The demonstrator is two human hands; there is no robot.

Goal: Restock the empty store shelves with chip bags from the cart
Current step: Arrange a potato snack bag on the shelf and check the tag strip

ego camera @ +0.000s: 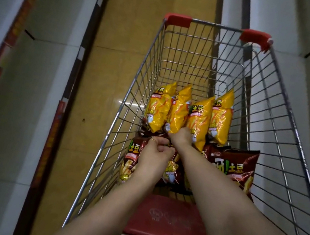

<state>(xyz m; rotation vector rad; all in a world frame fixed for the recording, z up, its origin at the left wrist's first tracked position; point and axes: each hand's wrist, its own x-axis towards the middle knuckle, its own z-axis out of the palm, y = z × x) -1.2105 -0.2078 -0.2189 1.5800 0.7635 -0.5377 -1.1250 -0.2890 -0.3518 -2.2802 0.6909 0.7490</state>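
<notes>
Yellow chip bags [179, 111] are lying four in a row across the middle of the cart [201, 49], their long axes running up and down the frame, lower ends towards us. Dark red chip bags [241, 169] are lying just below them in the picture. Our right hand [181, 136] is reaching furthest, sitting at the lower ends of the two middle yellow bags, so these are lying straight ahead of its fingers; the fingers are curling under and seem to be pinching a bag's bottom edge, though the knuckles are hiding the contact. Our left hand [153, 155] is sitting lower and to the left over a dark red bag, fingers curled in, seemingly nipping its top edge. Both forearms are stretching in from the bottom of the frame, the right angling leftward. White shelves [41, 71] are running down the left side, so we are judging the lift will go up and out sideways
</notes>
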